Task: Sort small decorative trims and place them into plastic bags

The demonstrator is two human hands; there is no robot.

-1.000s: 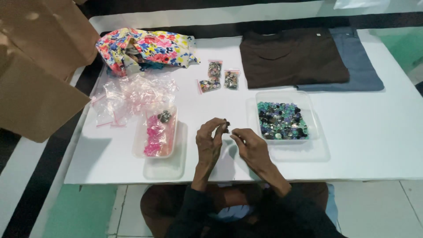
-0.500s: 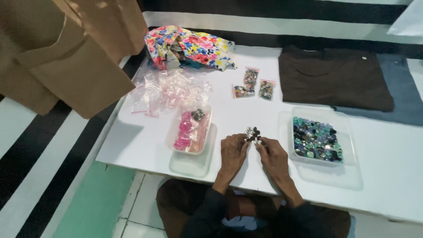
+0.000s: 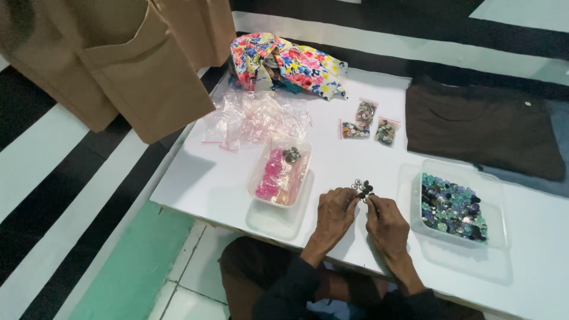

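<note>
Left hand (image 3: 333, 214) & right hand (image 3: 385, 222) both pinch a cluster of small round dark metal buttons (image 3: 362, 188) over the smooth white bench (image 3: 349, 160), beside a clear plastic tub of blue-green buttons (image 3: 453, 204).

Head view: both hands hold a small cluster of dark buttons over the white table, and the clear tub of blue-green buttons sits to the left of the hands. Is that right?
Not quite. In the head view the clear tub of blue-green buttons sits to the right of the hands, not the left; the tub on the left holds pink items. The rest stands: the left hand and right hand hold a small cluster of dark buttons over the white table.

left hand (image 3: 335, 214) + right hand (image 3: 385, 222) | pinching buttons (image 3: 362, 188) | white table (image 3: 349, 160)
</note>
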